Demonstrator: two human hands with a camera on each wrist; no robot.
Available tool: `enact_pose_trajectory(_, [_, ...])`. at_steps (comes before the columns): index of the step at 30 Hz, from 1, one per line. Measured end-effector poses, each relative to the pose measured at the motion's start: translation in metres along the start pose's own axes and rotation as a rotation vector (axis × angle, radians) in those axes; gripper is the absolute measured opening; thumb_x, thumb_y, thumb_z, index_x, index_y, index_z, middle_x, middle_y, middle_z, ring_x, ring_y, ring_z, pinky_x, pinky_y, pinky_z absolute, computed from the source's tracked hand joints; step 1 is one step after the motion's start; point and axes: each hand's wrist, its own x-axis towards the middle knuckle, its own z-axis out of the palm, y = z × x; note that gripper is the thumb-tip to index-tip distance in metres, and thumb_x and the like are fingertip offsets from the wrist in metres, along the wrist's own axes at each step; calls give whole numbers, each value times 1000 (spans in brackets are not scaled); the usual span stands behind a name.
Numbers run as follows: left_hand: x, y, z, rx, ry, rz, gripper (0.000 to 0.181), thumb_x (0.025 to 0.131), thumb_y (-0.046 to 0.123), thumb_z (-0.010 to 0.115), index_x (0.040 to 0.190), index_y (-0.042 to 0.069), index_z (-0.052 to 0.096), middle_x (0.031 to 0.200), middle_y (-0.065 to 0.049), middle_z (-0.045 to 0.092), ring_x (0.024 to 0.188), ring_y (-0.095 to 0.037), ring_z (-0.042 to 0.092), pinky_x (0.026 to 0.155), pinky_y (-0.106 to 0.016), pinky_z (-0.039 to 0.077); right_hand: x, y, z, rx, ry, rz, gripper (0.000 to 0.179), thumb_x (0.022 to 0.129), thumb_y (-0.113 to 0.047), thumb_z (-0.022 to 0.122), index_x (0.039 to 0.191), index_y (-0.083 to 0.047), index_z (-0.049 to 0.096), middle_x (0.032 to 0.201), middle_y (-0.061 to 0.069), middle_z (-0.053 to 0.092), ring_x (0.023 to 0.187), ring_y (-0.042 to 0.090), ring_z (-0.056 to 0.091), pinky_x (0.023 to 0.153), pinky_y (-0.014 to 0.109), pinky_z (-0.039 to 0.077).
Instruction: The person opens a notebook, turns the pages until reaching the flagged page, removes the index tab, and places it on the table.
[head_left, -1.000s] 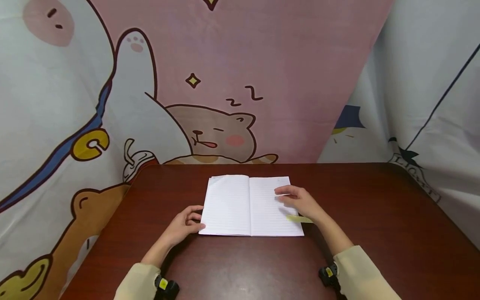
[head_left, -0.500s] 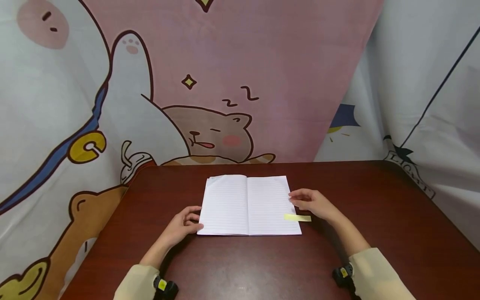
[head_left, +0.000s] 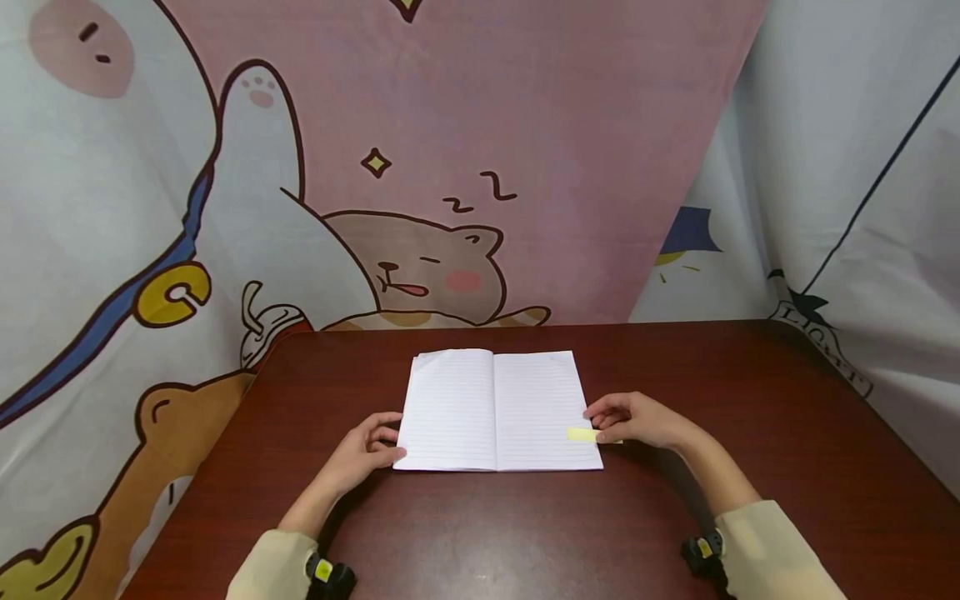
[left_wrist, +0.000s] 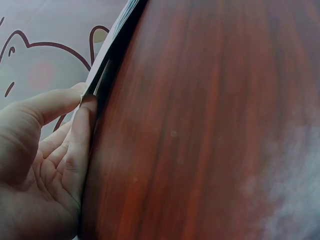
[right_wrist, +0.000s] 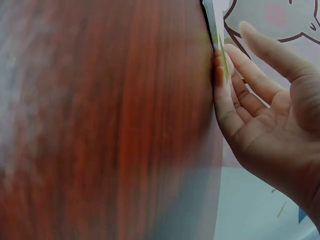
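An open notebook (head_left: 450,408) with white ruled pages lies on the table, its fold running up the middle. My left hand (head_left: 357,457) holds its lower left edge; in the left wrist view the thumb is on top of the notebook corner (left_wrist: 106,49) and a finger is underneath. A pale yellow sticky strip (head_left: 581,434) lies across the right page's edge and sticks out past it. My right hand (head_left: 643,420) is at that edge, overlapping the strip. In the right wrist view its fingers reach beneath the strip (right_wrist: 224,62) and the thumb stands raised, apart from it.
The dark red-brown wooden table (head_left: 480,533) stretches around the notebook on all sides. Behind it hangs a cartoon-printed cloth (head_left: 585,167), with a white cloth (head_left: 862,167) at the right. A small black device (head_left: 330,573) sits at each wrist.
My right hand has moved right, off the page, then down to the yellow strip at the edge, uncovering more of the page. The left hand stays at the left edge.
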Motion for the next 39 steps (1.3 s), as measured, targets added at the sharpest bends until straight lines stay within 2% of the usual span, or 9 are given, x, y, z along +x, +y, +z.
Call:
enact_pose_trajectory(8, [0, 1, 0, 4, 15, -16, 58, 91, 9, 71, 142, -2, 45, 118, -25, 62, 83, -13, 64, 73, -27, 59, 1, -1, 2, -22, -5, -13, 38, 84, -8, 78, 115, 8, 64, 100, 16, 63, 89, 15, 54, 75, 18, 49])
enact_pose_trajectory(11, [-2, 9, 2, 115, 88, -21, 52, 89, 7, 72, 136, -1, 52, 114, -21, 64, 79, -15, 65, 68, -30, 60, 1, 0, 3, -1, -10, -11, 37, 84, -7, 77, 115, 8, 64, 100, 16, 62, 89, 16, 54, 74, 18, 49])
enact_pose_trajectory(14, [0, 22, 7, 304, 175, 13, 45, 87, 8, 75, 129, 2, 59, 109, -14, 67, 79, -15, 64, 67, -30, 57, 0, 1, 4, 6, -7, -13, 36, 84, -6, 77, 115, 8, 64, 100, 17, 62, 89, 17, 54, 73, 18, 49])
enact_pose_trajectory(18, [6, 43, 18, 508, 256, 93, 41, 87, 14, 76, 125, 3, 63, 115, -14, 64, 94, -24, 65, 80, -39, 54, -1, 0, 3, -2, 2, -15, 35, 84, -5, 77, 114, 8, 64, 99, 17, 63, 88, 15, 54, 73, 18, 49])
enact_pose_trajectory(22, [12, 61, 33, 603, 286, 155, 43, 86, 17, 77, 125, 5, 65, 128, -19, 57, 115, -36, 58, 96, -51, 50, -1, 1, 3, -7, 0, -10, 34, 84, -7, 77, 113, 7, 65, 99, 16, 64, 87, 13, 54, 74, 18, 49])
enact_pose_trajectory(26, [20, 73, 53, 615, 239, 271, 41, 86, 15, 77, 124, 5, 65, 131, -17, 58, 124, -38, 53, 104, -52, 46, -1, 1, 4, -6, 0, -6, 34, 84, -6, 77, 113, 7, 65, 98, 15, 63, 88, 14, 53, 73, 18, 49])
enact_pose_trajectory(31, [38, 77, 78, 579, 79, 417, 46, 87, 13, 75, 130, 4, 61, 137, -14, 59, 132, -34, 51, 111, -48, 41, -1, 3, 4, -20, 7, -9, 35, 84, -6, 77, 114, 6, 65, 99, 14, 62, 90, 17, 53, 73, 19, 49])
enact_pose_trajectory(36, [54, 71, 95, 615, -94, 427, 58, 88, 20, 76, 140, 4, 55, 149, -15, 51, 143, -38, 40, 117, -57, 30, -1, 1, 5, -29, 14, -6, 35, 84, -8, 77, 115, 6, 65, 99, 14, 62, 91, 19, 53, 74, 19, 49])
enact_pose_trajectory(39, [58, 68, 100, 666, -147, 405, 66, 86, 27, 78, 142, 5, 53, 154, -15, 46, 146, -40, 34, 117, -65, 24, -2, -2, 5, -16, 12, -11, 36, 84, -7, 78, 115, 7, 65, 100, 16, 62, 92, 20, 53, 74, 19, 50])
